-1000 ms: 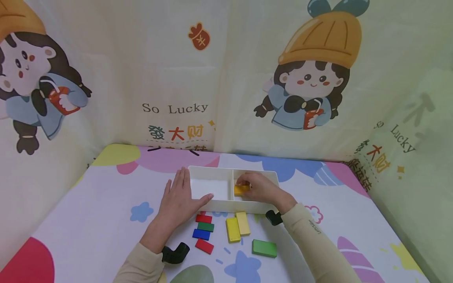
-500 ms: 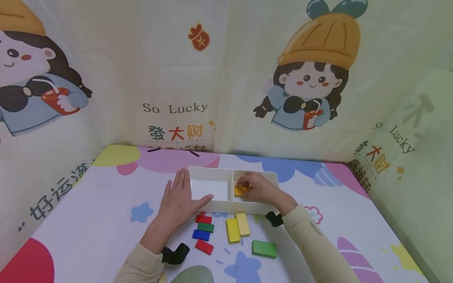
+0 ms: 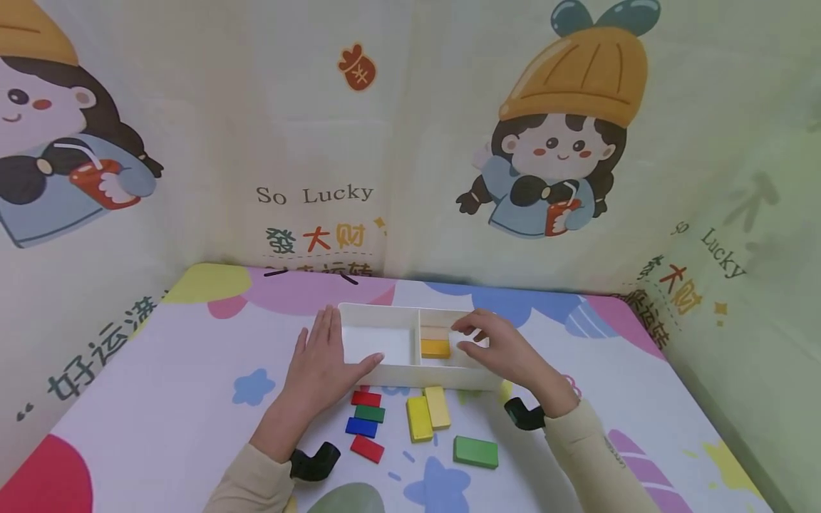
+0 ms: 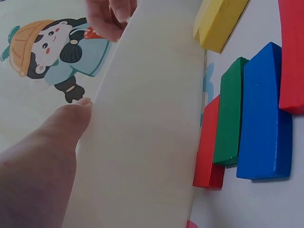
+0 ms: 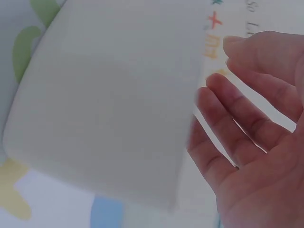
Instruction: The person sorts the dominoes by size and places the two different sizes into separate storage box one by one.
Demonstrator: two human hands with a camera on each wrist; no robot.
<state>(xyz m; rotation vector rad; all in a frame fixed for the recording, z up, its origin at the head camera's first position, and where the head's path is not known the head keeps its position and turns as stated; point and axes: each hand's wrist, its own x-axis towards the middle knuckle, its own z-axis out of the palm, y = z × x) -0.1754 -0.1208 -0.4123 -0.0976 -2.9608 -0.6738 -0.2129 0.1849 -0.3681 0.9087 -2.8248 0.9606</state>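
The orange block (image 3: 435, 348) is lying inside the right part of the box (image 3: 410, 375). Over this part, the right hand (image 3: 507, 349) is hovering half open, its fingers bending softly and holding nothing. The left hand (image 3: 323, 372), fingers straight, is only touching the box's left end. Seven other blocks (image 3: 475, 452) are lying on the counter (image 3: 179, 385).
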